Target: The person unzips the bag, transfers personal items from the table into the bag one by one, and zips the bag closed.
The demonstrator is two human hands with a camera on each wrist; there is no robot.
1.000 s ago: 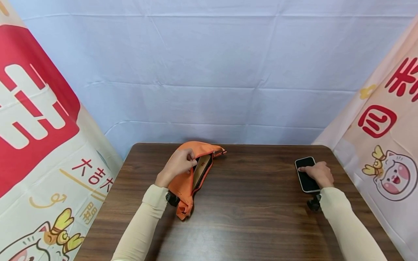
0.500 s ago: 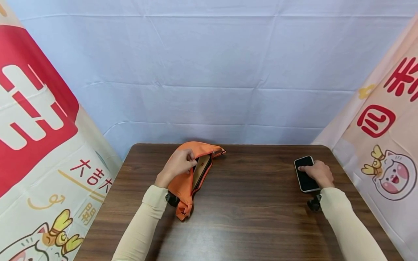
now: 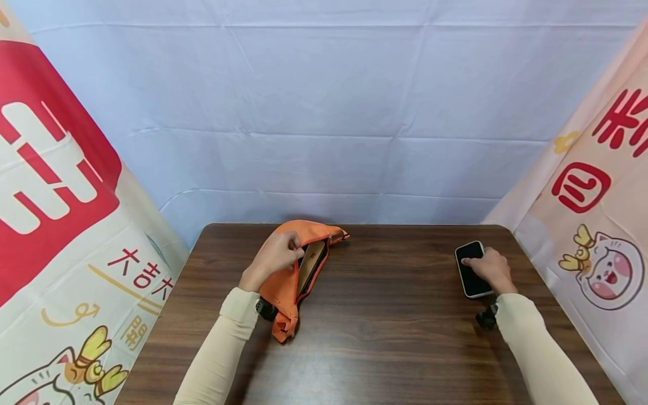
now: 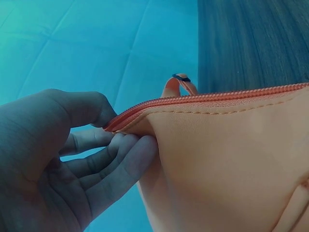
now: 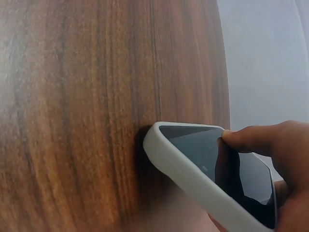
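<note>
At the table's back left lies an orange waist bag point(image 3: 304, 229), its zip open on a tan lining point(image 3: 310, 264). My left hand point(image 3: 275, 254) pinches one side of the bag's opening. In the left wrist view, the thumb lies on top of the zip edge point(image 4: 212, 99) and the fingers are underneath. My right hand point(image 3: 492, 267) holds a black-screened smartphone point(image 3: 473, 284) in a white case at the right of the table. The right wrist view has the thumb at the phone's point(image 5: 188, 145) far edge, a finger partly hidden below, and one end close over the wood.
The brown wooden table point(image 3: 385, 315) has a white cloth point(image 3: 324, 112) hanging behind its back edge. Printed banners hang on the left point(image 3: 136, 225) and on the right point(image 3: 582, 242). A wide stretch of tabletop separates the bag from the phone.
The head view has shifted very slightly. Both hands keep their hold on the bag and the phone, with no clear movement.
</note>
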